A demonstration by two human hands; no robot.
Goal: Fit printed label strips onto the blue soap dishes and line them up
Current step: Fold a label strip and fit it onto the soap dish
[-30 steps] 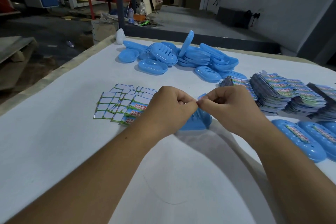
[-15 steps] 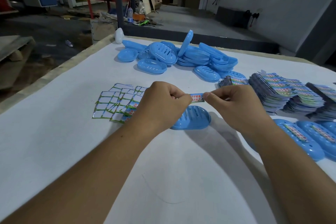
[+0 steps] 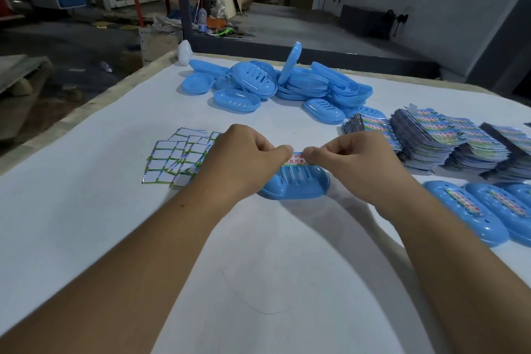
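A blue slotted soap dish [image 3: 298, 185] lies on the white table [image 3: 86, 224] in front of me. Just above its far rim, a printed label strip [image 3: 296, 158] with red characters is stretched between my hands. My left hand [image 3: 244, 161] pinches its left end and my right hand [image 3: 353, 164] pinches its right end. A row of labelled blue dishes [image 3: 471, 210] lies at the right. A pile of bare blue dishes [image 3: 275, 86] sits at the back of the table.
Loose label sheets [image 3: 178, 158] are spread face down left of my hands. Tall stacks of printed labels [image 3: 448, 144] stand at the right. A white bottle [image 3: 184, 52] sits at the table's far left corner, beyond which is a workshop floor.
My hands have drawn the strip out flat and brought it down closer to the dish's far rim. The dish, earlier mostly hidden behind my hands, now shows its slots.
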